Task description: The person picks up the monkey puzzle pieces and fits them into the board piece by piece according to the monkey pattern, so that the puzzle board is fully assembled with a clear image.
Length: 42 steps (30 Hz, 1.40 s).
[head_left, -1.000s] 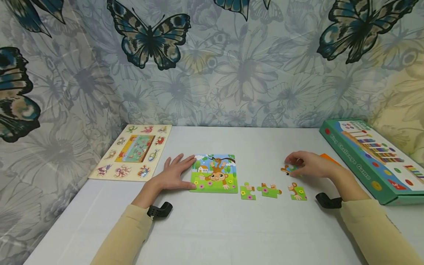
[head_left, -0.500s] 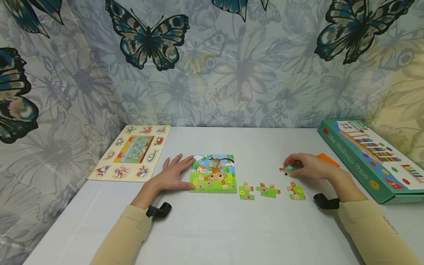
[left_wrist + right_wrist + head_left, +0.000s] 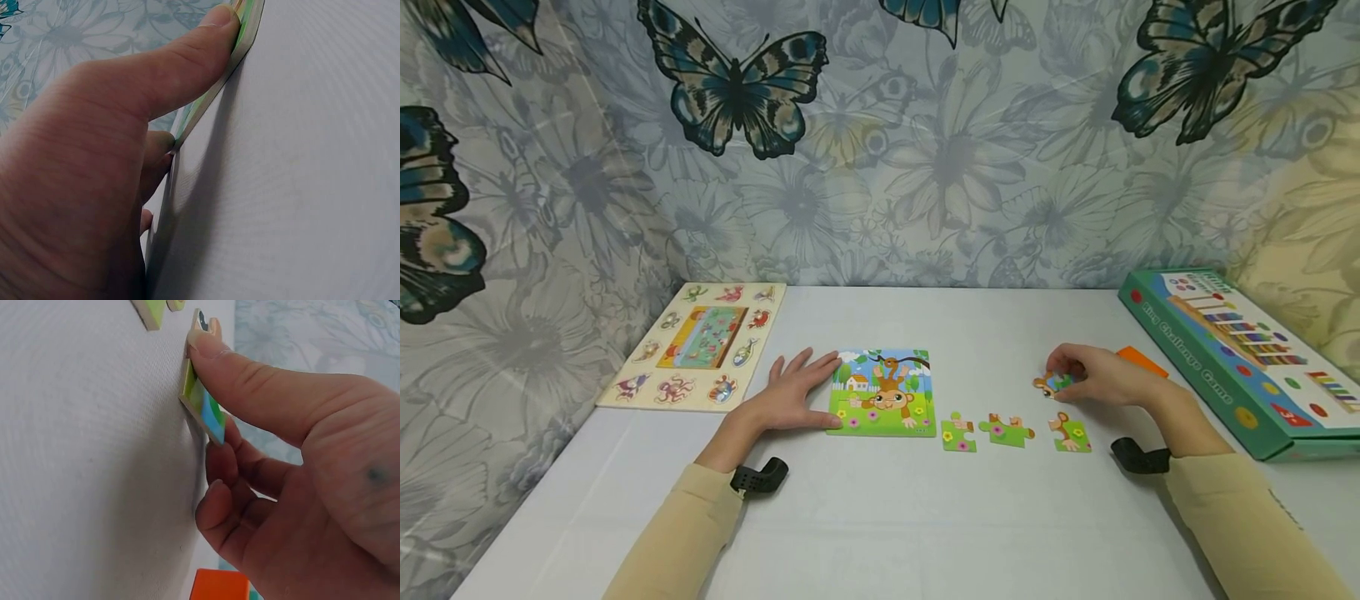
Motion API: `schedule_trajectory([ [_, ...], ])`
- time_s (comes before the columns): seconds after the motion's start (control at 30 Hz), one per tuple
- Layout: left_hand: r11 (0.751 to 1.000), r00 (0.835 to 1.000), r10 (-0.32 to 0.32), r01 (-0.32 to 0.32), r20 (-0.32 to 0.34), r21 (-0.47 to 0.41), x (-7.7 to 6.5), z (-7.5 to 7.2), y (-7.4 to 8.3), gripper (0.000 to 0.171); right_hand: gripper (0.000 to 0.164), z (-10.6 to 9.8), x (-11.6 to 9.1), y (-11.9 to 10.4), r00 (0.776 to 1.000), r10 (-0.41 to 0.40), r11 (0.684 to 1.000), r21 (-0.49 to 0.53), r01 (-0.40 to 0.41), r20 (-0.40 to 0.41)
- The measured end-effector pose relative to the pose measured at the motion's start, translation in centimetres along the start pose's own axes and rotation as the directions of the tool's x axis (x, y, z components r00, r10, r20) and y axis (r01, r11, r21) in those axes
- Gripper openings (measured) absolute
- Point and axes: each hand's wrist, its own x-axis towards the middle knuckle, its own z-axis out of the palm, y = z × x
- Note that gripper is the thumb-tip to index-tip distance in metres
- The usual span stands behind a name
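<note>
A puzzle piece (image 3: 203,409) with blue and green patches is in the right hand (image 3: 1097,375), on the right half of the bench (image 3: 887,517). That grip is pinching it between thumb and fingers; whether the piece touches the bench cannot be told.

Just near of it lies a green corner piece (image 3: 1072,434) with a paw and a yellow flower. Left of that, and apart from it, is a wider green piece (image 3: 1006,432), then a smaller one (image 3: 958,435) with pink and yellow flowers.

Farther left is the monkey board (image 3: 883,392), lying flat. The left hand (image 3: 790,396) is at its left edge, fingers spread, thumb on the near left corner, grip not closed round anything.

An orange object (image 3: 1142,362) lies partly behind the right hand, beside a green game box (image 3: 1255,358) at the far right. A cream board (image 3: 700,346) with animal pictures lies far left. Behind the bench hangs a butterfly-patterned cloth (image 3: 955,183).
</note>
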Motion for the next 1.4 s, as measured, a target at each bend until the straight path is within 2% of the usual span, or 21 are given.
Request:
schedule_trajectory([
  [0.47,1.000,1.000,0.002,-0.002,0.002,0.006,0.1,0.1,-0.3,0.100,0.036,-0.2,-0.4,-0.2,1.000,-0.001,1.000,-0.010,0.001,-0.016],
  [0.9,1.000,1.000,0.004,-0.003,-0.007,0.008,0.1,0.0,-0.1,0.100,0.024,-0.7,-0.6,-0.1,0.999,-0.028,0.999,-0.015,0.028,-0.022],
  [1.4,1.000,1.000,0.001,-0.001,0.003,0.004,0.0,-0.1,0.0,0.100,0.026,0.0,0.3,-1.5,0.996,-0.080,0.987,0.139,0.074,0.033],
])
